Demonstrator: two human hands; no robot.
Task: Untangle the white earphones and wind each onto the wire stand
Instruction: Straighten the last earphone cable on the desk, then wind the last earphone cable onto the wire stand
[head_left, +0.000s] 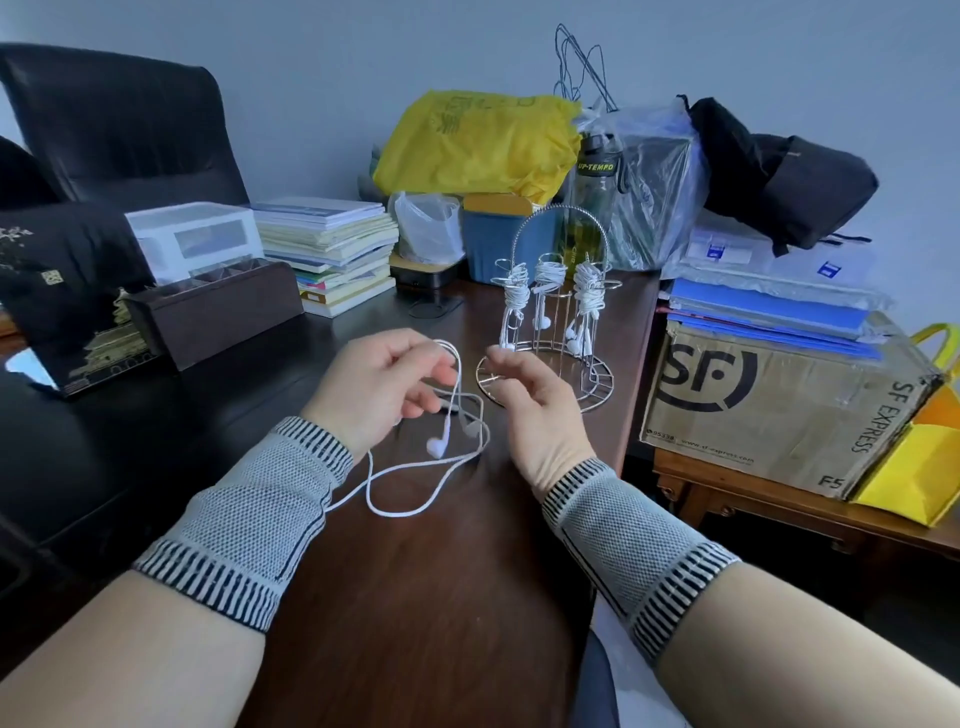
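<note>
The person was working on what looked like the last loose earphone cord (415, 467), so I judged the untangling step to be in hand, with winding to follow. The left hand (374, 387) pinched the cord near its top loop, fingers curled round it, and the two earbuds (439, 444) dangled just below that pinch. The rest of the cord trailed down from the grip onto the desk (405, 597) in a couple of slack, crossing loops, running back toward the left wrist. The right hand (535, 400) hovered just beside the grip with fingers loosely bent; it seemed to hold nothing, though I could not be sure its fingertips were clear of the stand (550, 332) right behind them.

Counting: one loose cord, one stand, and three bundles (545, 275) already wound on it, beyond the grip.

Next, I reckoned, the crossing loops needed drawing apart, the free hand pulling one strand clear.
</note>
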